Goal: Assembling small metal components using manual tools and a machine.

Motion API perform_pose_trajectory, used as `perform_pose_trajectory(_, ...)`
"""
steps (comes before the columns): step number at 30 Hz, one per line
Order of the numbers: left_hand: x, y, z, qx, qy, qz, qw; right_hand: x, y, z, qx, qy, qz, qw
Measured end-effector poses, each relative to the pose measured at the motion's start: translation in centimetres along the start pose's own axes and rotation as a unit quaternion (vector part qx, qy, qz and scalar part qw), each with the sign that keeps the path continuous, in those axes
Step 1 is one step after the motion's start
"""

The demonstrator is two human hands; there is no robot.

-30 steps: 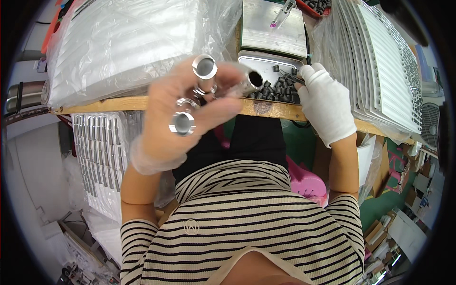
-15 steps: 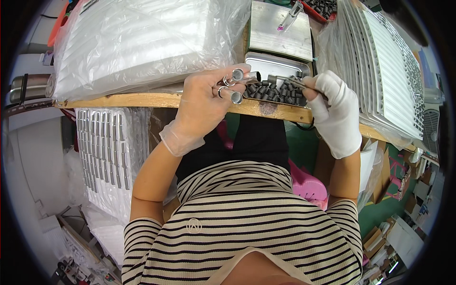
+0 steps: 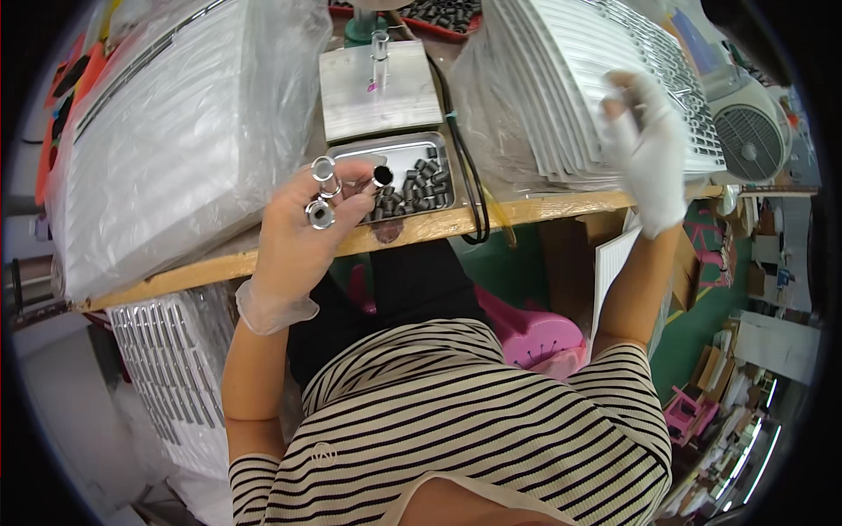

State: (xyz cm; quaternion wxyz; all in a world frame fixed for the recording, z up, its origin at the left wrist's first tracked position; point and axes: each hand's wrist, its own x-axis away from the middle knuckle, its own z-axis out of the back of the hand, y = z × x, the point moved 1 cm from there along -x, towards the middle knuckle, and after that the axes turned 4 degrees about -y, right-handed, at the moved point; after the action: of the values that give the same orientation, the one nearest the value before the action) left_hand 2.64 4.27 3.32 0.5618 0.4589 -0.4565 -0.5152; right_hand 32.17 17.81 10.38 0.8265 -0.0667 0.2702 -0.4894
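Note:
My left hand [image 3: 294,223], in a clear plastic glove, is closed around shiny metal tubes [image 3: 320,214]; three round open ends point up or outward between the fingers. It hovers over the bench edge, beside a metal tray [image 3: 395,147] of small dark cylindrical pieces [image 3: 424,186]. My right hand [image 3: 649,145], in a white glove with bare fingertips, is raised at the stack of white padded sheets [image 3: 548,96] on the right. Motion smears its fingers, so whether it holds anything does not show.
Behind the tray stands a silvery metal block [image 3: 380,92] with an upright shiny tube [image 3: 380,48]. Plastic-wrapped white sheets [image 3: 167,149] fill the bench's left. A black cable [image 3: 469,167] hangs over the wooden edge [image 3: 491,219]. A pink stool [image 3: 544,333] is below; a fan [image 3: 750,131] stands far right.
My right hand has moved from the tray, where it held a thin metal rod with a coiled end, up and right to the sheet stack. My view has turned right; my left hand still holds the tubes.

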Motion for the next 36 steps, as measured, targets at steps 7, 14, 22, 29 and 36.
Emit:
perform_pose_trajectory(7, -1.1, 0.3, -1.1, 0.160, 0.003, -0.056, 0.986, -4.3, 18.4, 6.2, 0.367, -0.001, -0.126, 0.922)
perform_pose_trajectory(14, -2.2, 0.0, -1.2, 0.086, -0.002, -0.147, 0.985, -0.3, 2.6, 2.4, -0.144, 0.019, -0.055, 0.988)
perform_pose_trajectory(22, -1.0, 0.6, -0.4, -0.127, -0.003, -0.249, 0.960, 1.7, -8.3, -5.2, -0.157, -0.122, 0.174, 0.964)
perform_pose_trajectory(29, -3.3, -0.1, -0.2, -0.047, -0.028, -0.149, 0.987, 0.0, -9.0, -8.6, -0.408, -0.225, -0.046, 0.884)
perform_pose_trajectory(36, -12.8, -2.0, 0.3, -0.154, 0.110, -0.117, 0.975, -6.0, -8.9, -12.8, -0.193, -0.048, -0.040, 0.979)
